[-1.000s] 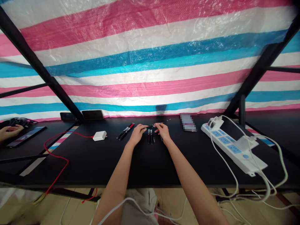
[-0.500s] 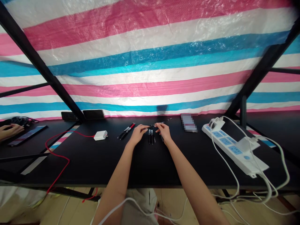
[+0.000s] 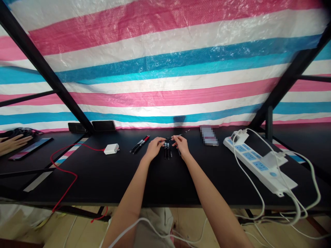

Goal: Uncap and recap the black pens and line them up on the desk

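Observation:
My left hand and my right hand are close together over the middle of the black table. Both have thumb and fingers pinched, with small dark and light bits between the fingertips, too small to name. Just below the fingertips, several black pens or pen parts lie side by side, pointing toward me. A thin, clear pen-like piece shows behind my right hand. Left of my left hand lies a small group of pens, one with a red end.
A white charger with a red cable lies left. A blurred phone-like object is right of my hands. Beyond it stands a white power strip with cables. Another person's hand rests near a phone at far left.
My left hand has shifted slightly right, closer to the right hand. At far left the other person's hand has flattened out. The pens on the table lie as before.

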`<control>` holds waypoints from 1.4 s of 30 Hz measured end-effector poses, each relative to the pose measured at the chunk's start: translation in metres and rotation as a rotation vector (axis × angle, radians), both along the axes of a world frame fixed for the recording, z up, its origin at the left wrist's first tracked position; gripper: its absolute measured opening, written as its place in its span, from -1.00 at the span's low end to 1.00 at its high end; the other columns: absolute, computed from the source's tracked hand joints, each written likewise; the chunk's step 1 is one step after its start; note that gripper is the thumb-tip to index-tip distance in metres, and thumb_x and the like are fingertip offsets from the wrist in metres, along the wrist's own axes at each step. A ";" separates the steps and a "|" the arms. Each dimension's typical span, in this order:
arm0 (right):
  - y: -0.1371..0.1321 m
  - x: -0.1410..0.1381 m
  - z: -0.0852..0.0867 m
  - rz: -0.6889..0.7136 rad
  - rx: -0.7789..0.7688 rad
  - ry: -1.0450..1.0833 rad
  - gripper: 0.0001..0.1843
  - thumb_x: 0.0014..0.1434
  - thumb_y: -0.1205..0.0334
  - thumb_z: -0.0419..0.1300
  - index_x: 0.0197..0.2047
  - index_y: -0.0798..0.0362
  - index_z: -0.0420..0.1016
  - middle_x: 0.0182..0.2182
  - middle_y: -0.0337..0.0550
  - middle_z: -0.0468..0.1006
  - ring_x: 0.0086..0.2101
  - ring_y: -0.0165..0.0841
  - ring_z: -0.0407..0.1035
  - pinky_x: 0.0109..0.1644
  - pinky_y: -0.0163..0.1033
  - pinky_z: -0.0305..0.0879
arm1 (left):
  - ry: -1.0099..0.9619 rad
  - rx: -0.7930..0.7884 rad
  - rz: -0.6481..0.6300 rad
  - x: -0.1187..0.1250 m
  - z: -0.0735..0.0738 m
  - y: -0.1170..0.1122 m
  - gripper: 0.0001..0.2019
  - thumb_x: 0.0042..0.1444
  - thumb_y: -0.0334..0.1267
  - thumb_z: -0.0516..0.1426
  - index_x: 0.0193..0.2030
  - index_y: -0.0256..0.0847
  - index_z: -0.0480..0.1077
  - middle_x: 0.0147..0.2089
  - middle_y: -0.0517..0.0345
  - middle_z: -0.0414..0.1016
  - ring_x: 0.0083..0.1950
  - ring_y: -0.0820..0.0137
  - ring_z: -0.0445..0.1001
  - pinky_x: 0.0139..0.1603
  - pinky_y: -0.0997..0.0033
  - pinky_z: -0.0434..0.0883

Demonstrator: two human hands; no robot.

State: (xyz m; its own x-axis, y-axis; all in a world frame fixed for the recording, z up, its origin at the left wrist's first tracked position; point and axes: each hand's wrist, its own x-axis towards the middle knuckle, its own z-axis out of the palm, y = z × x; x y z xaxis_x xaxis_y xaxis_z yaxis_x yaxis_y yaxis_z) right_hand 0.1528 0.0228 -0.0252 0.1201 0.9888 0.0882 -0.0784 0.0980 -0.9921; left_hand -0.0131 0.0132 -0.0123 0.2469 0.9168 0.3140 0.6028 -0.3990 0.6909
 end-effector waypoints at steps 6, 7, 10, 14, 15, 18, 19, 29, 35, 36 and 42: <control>0.000 0.000 0.001 -0.022 -0.001 0.014 -0.62 -0.02 -0.04 0.11 -0.34 0.13 0.45 -0.30 -0.05 0.54 -0.62 -0.50 0.35 -0.70 -0.46 -0.01 | -0.009 0.016 -0.012 0.002 0.001 -0.001 -0.78 0.11 -0.34 -0.01 -0.13 -0.18 0.37 -0.16 0.13 0.43 -0.27 0.45 0.46 -0.16 0.43 0.35; -0.001 0.000 0.002 -0.029 -0.002 0.022 -0.62 -0.03 -0.04 0.11 -0.34 0.14 0.45 -0.30 -0.05 0.54 -0.62 -0.50 0.34 -0.70 -0.46 -0.02 | -0.014 0.018 -0.015 0.003 0.000 -0.001 -0.78 0.11 -0.34 -0.01 -0.13 -0.18 0.38 -0.16 0.13 0.43 -0.26 0.45 0.46 -0.15 0.42 0.35; -0.003 0.000 0.006 -0.050 -0.003 0.056 -0.62 -0.03 -0.03 0.12 -0.35 0.14 0.45 -0.29 -0.04 0.54 -0.64 -0.52 0.33 -0.70 -0.45 -0.04 | -0.028 0.039 -0.025 0.004 0.000 -0.001 -0.78 0.11 -0.34 0.00 -0.13 -0.19 0.38 -0.17 0.12 0.43 -0.22 0.43 0.44 -0.12 0.40 0.34; -0.005 0.001 0.010 -0.073 -0.011 0.098 -0.64 -0.04 -0.01 0.12 -0.34 0.14 0.45 -0.30 -0.04 0.54 -0.63 -0.52 0.32 -0.70 -0.44 -0.04 | -0.027 0.070 -0.036 0.005 0.001 -0.001 -0.78 0.10 -0.33 0.01 -0.13 -0.21 0.39 -0.18 0.09 0.43 -0.16 0.40 0.39 -0.09 0.37 0.33; -0.006 0.001 0.010 -0.075 -0.012 0.101 -0.64 -0.04 -0.01 0.13 -0.34 0.14 0.45 -0.31 -0.04 0.54 -0.63 -0.52 0.32 -0.69 -0.44 -0.04 | -0.024 0.069 -0.037 0.005 0.002 -0.001 -0.78 0.10 -0.34 0.01 -0.13 -0.21 0.39 -0.19 0.09 0.43 -0.17 0.40 0.39 -0.10 0.37 0.33; -0.006 0.001 0.011 -0.077 -0.015 0.099 -0.63 -0.04 -0.02 0.13 -0.34 0.14 0.45 -0.32 -0.03 0.54 -0.63 -0.52 0.32 -0.70 -0.44 -0.05 | -0.018 0.060 -0.037 0.004 0.003 -0.002 -0.77 0.09 -0.34 0.01 -0.13 -0.21 0.40 -0.20 0.10 0.43 -0.19 0.41 0.39 -0.13 0.37 0.33; -0.006 0.001 0.011 -0.077 -0.016 0.101 -0.62 -0.05 -0.02 0.13 -0.34 0.14 0.45 -0.31 -0.03 0.54 -0.63 -0.52 0.32 -0.70 -0.44 -0.05 | -0.017 0.057 -0.039 0.004 0.003 -0.002 -0.77 0.09 -0.35 0.02 -0.13 -0.21 0.40 -0.20 0.10 0.43 -0.20 0.41 0.39 -0.14 0.38 0.33; -0.004 0.001 0.008 -0.063 -0.013 0.086 -0.62 -0.07 -0.03 0.13 -0.34 0.12 0.47 -0.32 -0.06 0.53 -0.63 -0.53 0.30 -0.68 -0.44 -0.07 | -0.043 0.062 -0.076 0.003 0.001 -0.001 -0.77 0.08 -0.34 0.04 -0.13 -0.21 0.40 -0.23 0.12 0.42 -0.24 0.45 0.38 -0.19 0.45 0.32; -0.002 0.001 0.004 -0.025 0.020 0.028 -0.66 -0.05 0.00 0.12 -0.34 0.09 0.51 -0.27 -0.11 0.53 -0.61 -0.53 0.29 -0.67 -0.43 -0.04 | -0.063 0.049 -0.076 0.005 0.002 -0.002 -0.77 0.07 -0.33 0.05 -0.13 -0.22 0.41 -0.21 0.12 0.44 -0.23 0.45 0.38 -0.19 0.44 0.33; -0.002 0.000 0.004 -0.019 0.024 0.019 -0.66 -0.05 0.00 0.12 -0.35 0.08 0.51 -0.28 -0.12 0.53 -0.61 -0.52 0.29 -0.67 -0.43 -0.03 | -0.067 0.046 -0.074 0.005 0.003 -0.002 -0.77 0.07 -0.33 0.05 -0.13 -0.22 0.41 -0.21 0.12 0.44 -0.23 0.45 0.38 -0.19 0.44 0.33; -0.003 0.000 0.005 0.015 0.046 -0.022 -0.62 -0.05 -0.04 0.12 -0.32 0.09 0.53 -0.37 -0.16 0.51 -0.63 -0.54 0.22 -0.65 -0.42 -0.04 | -0.089 0.035 -0.069 0.005 0.005 -0.003 -0.77 0.06 -0.32 0.05 -0.13 -0.22 0.42 -0.20 0.11 0.45 -0.23 0.43 0.38 -0.20 0.43 0.32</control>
State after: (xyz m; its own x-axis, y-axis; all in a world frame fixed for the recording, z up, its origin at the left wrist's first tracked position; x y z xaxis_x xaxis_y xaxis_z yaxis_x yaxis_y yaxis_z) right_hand 0.1524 0.0200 -0.0205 0.1031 0.9853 0.1359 -0.0587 0.1424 -0.9881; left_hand -0.0082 0.0099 -0.0073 0.2792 0.8865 0.3689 0.5097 -0.4624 0.7255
